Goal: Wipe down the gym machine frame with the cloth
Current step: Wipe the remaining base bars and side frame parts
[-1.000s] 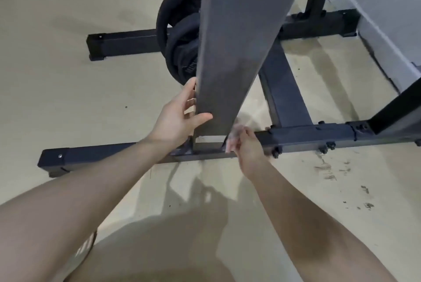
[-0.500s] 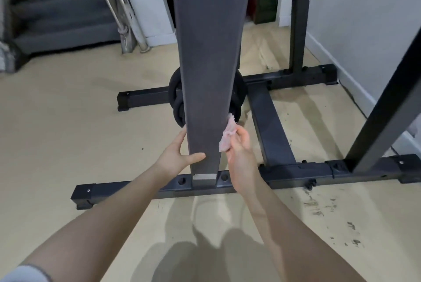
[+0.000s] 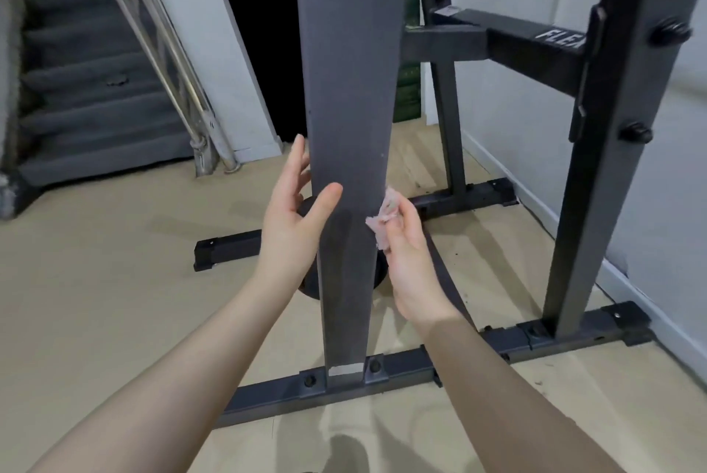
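Two hands flanked the post (image 3: 350,128): the right hand (image 3: 407,254) pinched the cloth (image 3: 384,218) against its right edge, the left hand (image 3: 292,216) lay open, thumb touching its front.

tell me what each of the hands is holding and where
The right hand pinches a small pink cloth by its lower edge, against the grey upright post. The left hand holds nothing; its thumb rests on the post's front.

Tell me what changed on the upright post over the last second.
Both hands climbed the upright post from its foot to higher up. The right hand carried the pink cloth up the post's right edge; the left hand slid up the left edge, thumb across the front. The cloth stayed pinched and the frame did not shift.
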The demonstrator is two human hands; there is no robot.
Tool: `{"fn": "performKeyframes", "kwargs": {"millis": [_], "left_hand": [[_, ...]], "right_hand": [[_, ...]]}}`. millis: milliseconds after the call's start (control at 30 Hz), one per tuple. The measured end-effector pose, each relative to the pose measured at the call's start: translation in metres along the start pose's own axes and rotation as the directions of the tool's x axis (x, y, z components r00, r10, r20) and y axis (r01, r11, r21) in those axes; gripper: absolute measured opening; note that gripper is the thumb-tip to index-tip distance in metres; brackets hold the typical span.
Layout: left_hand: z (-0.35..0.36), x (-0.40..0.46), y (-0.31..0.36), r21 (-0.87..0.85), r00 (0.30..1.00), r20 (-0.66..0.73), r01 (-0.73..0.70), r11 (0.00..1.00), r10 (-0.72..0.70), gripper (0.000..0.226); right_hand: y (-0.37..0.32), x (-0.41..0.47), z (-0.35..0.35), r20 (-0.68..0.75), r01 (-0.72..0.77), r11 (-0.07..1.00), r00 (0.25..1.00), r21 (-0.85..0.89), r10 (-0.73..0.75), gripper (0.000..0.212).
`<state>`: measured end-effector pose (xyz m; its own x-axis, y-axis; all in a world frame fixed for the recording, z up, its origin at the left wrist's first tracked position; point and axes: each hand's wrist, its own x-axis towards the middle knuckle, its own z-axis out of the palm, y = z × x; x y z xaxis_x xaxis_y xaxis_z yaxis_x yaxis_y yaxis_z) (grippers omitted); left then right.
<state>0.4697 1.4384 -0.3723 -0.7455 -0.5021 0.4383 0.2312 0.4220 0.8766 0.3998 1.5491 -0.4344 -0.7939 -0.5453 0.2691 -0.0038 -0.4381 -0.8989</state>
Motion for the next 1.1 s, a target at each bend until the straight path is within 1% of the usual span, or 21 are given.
{"fn": "performKeyframes", "kwargs": {"millis": [67,133,200,233,300,367,433,467,533,600,700,767,833,867,900,933,967,1000,1033,1067,1100], "left_hand": [[-0.001,0.001,0.007,0.02,1.0,-0.006,0.009,1.0,-0.009,0.067],[-0.001,0.006,0.013,0.085,1.0,-0.027,0.012,0.996,-0.01,0.068],[-0.001,0.008,0.018,0.184,0.998,-0.061,0.026,0.983,-0.015,0.068],[-0.001,0.009,0.019,0.205,0.997,-0.071,0.043,0.978,-0.029,0.068],[-0.003,0.01,0.018,0.214,0.997,-0.06,0.063,0.975,-0.051,0.068],[-0.004,0.01,0.018,0.217,0.997,-0.051,0.067,0.974,-0.058,0.067],[-0.005,0.011,0.021,0.256,0.997,-0.063,0.061,0.965,-0.046,0.065],[-0.005,0.013,0.025,0.316,0.997,-0.069,0.053,0.947,-0.033,0.061],[-0.006,0.021,0.044,0.437,0.996,-0.079,0.071,0.896,-0.04,0.045],[-0.01,0.036,0.077,0.501,0.995,-0.053,0.1,0.86,-0.085,0.031],[-0.015,0.064,0.133,0.564,0.997,0.028,0.04,0.825,-0.068,0.042],[-0.018,0.083,0.165,0.633,0.993,0.096,-0.008,0.774,-0.068,0.037],[-0.019,0.098,0.191,0.734,0.968,0.16,0.013,0.679,-0.191,0.032],[-0.021,0.103,0.201,0.781,0.938,0.195,0.028,0.624,-0.287,0.039],[-0.025,0.108,0.211,0.823,0.882,0.229,0.049,0.566,-0.411,0.049],[-0.03,0.11,0.223,0.86,0.804,0.255,0.065,0.506,-0.537,0.053],[-0.033,0.112,0.24,0.887,0.733,0.279,0.052,0.459,-0.621,0.047],[-0.036,0.112,0.257,0.888,0.709,0.311,0.021,0.46,-0.633,0.033],[-0.037,0.111,0.277,0.858,0.728,0.345,0.012,0.514,-0.593,0.026],[-0.037,0.11,0.296,0.794,0.793,0.373,-0.005,0.607,-0.482,0.031],[-0.037,0.113,0.316,0.719,0.872,0.366,-0.042,0.694,-0.326,0.036]], "right_hand": [[-0.022,0.012,0.007,-0.04,0.013,1.0,0.999,-0.025,-0.014,0.024],[-0.056,0.032,0.014,-0.064,0.087,0.996,0.994,0.002,-0.086,0.03],[-0.089,0.051,0.019,-0.031,0.196,0.978,0.98,0.072,-0.195,0.036],[-0.101,0.055,0.02,-0.011,0.224,0.969,0.975,0.101,-0.224,0.039],[-0.108,0.053,0.019,0.044,0.24,0.969,0.969,0.054,-0.243,0.044],[-0.099,0.041,0.016,0.08,0.163,0.984,0.984,-0.069,-0.158,0.046],[-0.095,0.033,0.015,0.03,0.036,0.988,0.999,-0.149,-0.032,0.045],[-0.102,0.038,0.018,-0.013,-0.008,0.987,1.0,-0.163,0.006,0.042],[-0.133,0.056,0.024,-0.06,-0.014,0.99,0.998,-0.138,0.006,0.037],[-0.177,0.079,0.032,-0.056,0.049,0.986,0.997,-0.157,-0.059,0.04],[-0.235,0.104,0.043,-0.089,0.083,0.986,0.991,-0.142,-0.096,0.038],[-0.262,0.109,0.048,-0.156,-0.004,0.989,0.988,-0.148,-0.019,0.039],[-0.28,0.105,0.049,-0.156,-0.128,0.959,0.984,-0.253,0.09,0.036],[-0.289,0.101,0.049,-0.15,-0.188,0.935,0.978,-0.301,0.148,0.034],[-0.299,0.097,0.048,-0.156,-0.248,0.914,0.966,-0.321,0.207,0.032],[-0.312,0.09,0.047,-0.196,-0.313,0.886,0.946,-0.342,0.258,0.028],[-0.325,0.084,0.046,-0.228,-0.34,0.879,0.934,-0.335,0.274,0.023],[-0.34,0.078,0.044,-0.249,-0.32,0.892,0.937,-0.32,0.247,0.022],[-0.355,0.074,0.042,-0.274,-0.274,0.913,0.942,-0.302,0.193,0.024],[-0.371,0.073,0.041,-0.328,-0.228,0.915,0.938,-0.334,0.114,0.023],[-0.386,0.076,0.04,-0.374,-0.177,0.898,0.927,-0.402,0.016,0.018]]}}
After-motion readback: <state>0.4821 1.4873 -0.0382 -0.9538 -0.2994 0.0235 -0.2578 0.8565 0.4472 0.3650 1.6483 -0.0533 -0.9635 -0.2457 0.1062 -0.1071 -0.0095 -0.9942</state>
